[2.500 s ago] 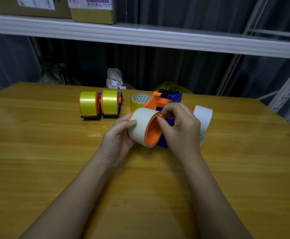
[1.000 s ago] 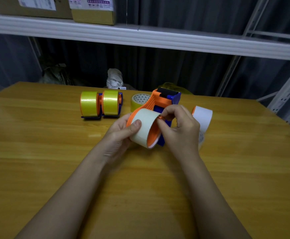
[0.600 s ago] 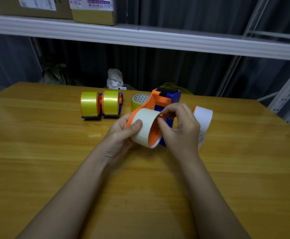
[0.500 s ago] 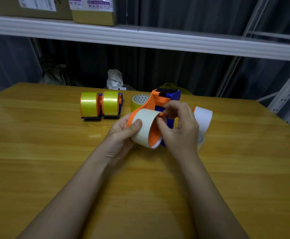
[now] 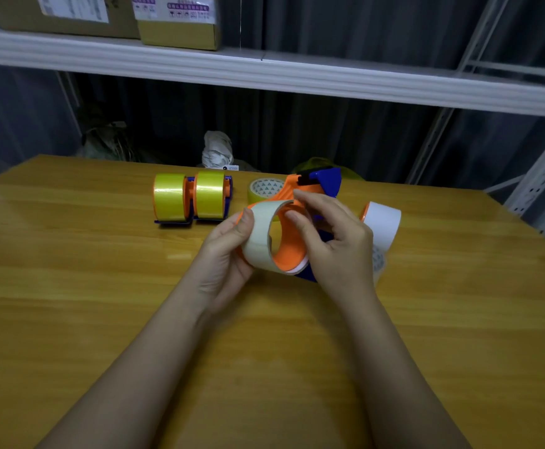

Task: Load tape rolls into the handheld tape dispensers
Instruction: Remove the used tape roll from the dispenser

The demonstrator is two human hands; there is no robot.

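Observation:
An orange and blue handheld tape dispenser (image 5: 321, 183) is held just above the wooden table (image 5: 70, 286), with a cream tape roll (image 5: 260, 244) around its orange drum. My left hand (image 5: 229, 251) grips the roll's left side, thumb on top. My right hand (image 5: 332, 244) curls around the dispenser's right side, fingers touching the roll's top edge. Two dispensers loaded with yellow rolls (image 5: 188, 197) stand side by side at the back left. A yellow roll (image 5: 264, 189) lies flat behind the held dispenser.
A white roll on an orange drum (image 5: 383, 222) stands right of my right hand, with another roll partly hidden below it. A white shelf beam (image 5: 297, 77) with cardboard boxes (image 5: 177, 21) runs overhead. A white bundle (image 5: 217, 150) sits past the table's far edge.
The dispenser has tilted slightly and my right fingers have shifted along the roll's top edge. My left thumb stays on the roll. Nothing else on the table moved.

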